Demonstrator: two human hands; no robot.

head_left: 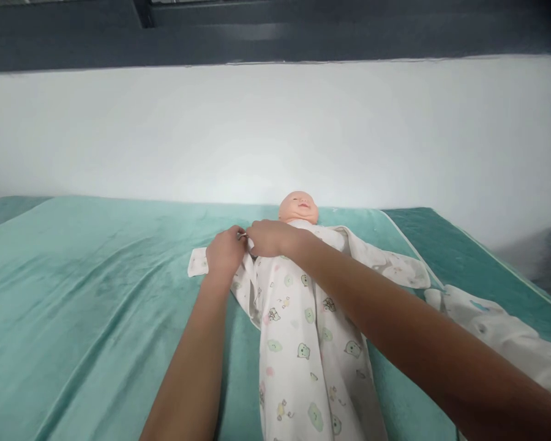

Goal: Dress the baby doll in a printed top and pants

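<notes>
On a teal sheet (96,275), a left-side sleeve (197,262) is lying under the left hand (226,251) and right hand (270,238), whose fingertips are meeting, pinched on its cloth. At centre a doll (298,207) is lying face-up, a printed gown (298,331) already covering its body. The right-side sleeve (401,269) is stretching toward white cloth (491,321); the left-side one appears to be lagging, unsettled.

Teal cover (96,257) spread wide, creased at left. Darker teal panel (459,251) beside it at right. Crumpled white cloth (505,340) with blue print near right edge. Plain white wall (165,135) behind. Dark beam (303,40) across top, short dark post (142,13) meeting it.
</notes>
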